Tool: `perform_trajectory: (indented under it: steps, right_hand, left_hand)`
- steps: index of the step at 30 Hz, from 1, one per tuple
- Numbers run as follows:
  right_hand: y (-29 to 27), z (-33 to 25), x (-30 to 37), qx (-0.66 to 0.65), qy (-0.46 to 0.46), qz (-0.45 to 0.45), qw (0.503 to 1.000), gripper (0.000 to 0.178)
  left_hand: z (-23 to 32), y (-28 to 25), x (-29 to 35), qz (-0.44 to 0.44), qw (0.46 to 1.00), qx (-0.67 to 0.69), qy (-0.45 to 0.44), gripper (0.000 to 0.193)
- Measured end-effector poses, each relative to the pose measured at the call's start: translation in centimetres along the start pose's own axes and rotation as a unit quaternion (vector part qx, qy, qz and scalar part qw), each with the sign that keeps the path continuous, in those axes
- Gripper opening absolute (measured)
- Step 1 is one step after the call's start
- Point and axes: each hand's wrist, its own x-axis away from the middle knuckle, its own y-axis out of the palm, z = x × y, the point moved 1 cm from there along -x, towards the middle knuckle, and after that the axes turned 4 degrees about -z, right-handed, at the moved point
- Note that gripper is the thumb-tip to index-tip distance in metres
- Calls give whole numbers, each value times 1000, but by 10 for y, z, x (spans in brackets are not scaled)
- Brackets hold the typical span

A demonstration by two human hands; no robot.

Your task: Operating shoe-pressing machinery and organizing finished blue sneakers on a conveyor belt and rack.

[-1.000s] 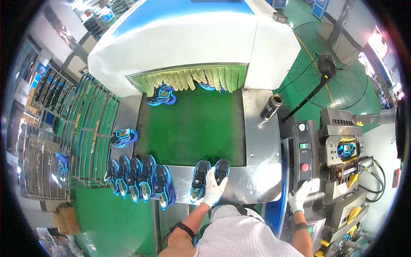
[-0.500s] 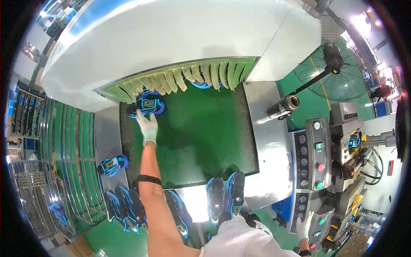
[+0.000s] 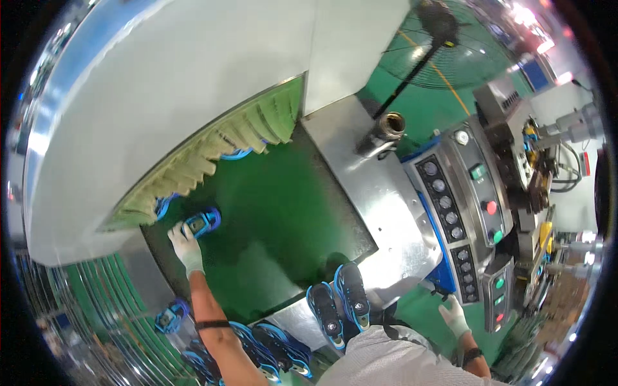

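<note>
My left hand (image 3: 185, 246), in a white glove, reaches onto the green belt (image 3: 277, 212). Its fingers are closed on one end of a black and blue sneaker (image 3: 204, 222) that lies there in front of a fringed curtain. Part of the far fingers is hidden against the shoe. Off to the lower right, my gloved right hand (image 3: 454, 318) hangs beside the control panel, its fingers apart and nothing in it. Two matching sneakers (image 3: 352, 287) stand side by side at the near metal edge, close to my body.
A green fringed curtain (image 3: 212, 151) hangs from the white machine housing; blue shoe edges peek out beneath it. More sneakers (image 3: 283, 344) line the near edge, one (image 3: 172, 316) by the left corner. A metal cylinder (image 3: 382, 134), button panel (image 3: 476, 167) and fan (image 3: 444, 45) occupy the right.
My view has turned rightward, so the belt and curtain slant. The sneaker under my left hand now sits farther out from the curtain. My right hand stays low by the panel.
</note>
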Motion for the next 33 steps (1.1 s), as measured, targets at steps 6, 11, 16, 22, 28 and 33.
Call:
perform_trajectory:
  steps: [6, 11, 16, 22, 28, 33]
  right_hand:
    - [-32, -176, -13, -152, -130, -77, 977, 67]
    - [-63, -238, 0, -102, -316, -6, 943, 63]
    - [-76, -209, -11, -110, -178, 156, 965, 44]
    - [-190, -54, 78, -289, -108, 243, 920, 46]
    - [-180, 97, 175, -725, -38, 237, 645, 59]
    - [-147, 164, 239, -822, -18, 358, 444, 65]
  left_hand:
    - [121, -16, 90, -159, 978, 102, 90, 18]
    - [333, -48, 189, -311, 890, 174, 285, 21]
    - [527, -81, 308, -411, 708, 251, 517, 24]
    - [694, -119, 436, -450, 506, 316, 665, 28]
    - [808, -155, 568, -414, 416, 457, 669, 50]
    - [886, -67, 662, -526, 472, 395, 587, 52]
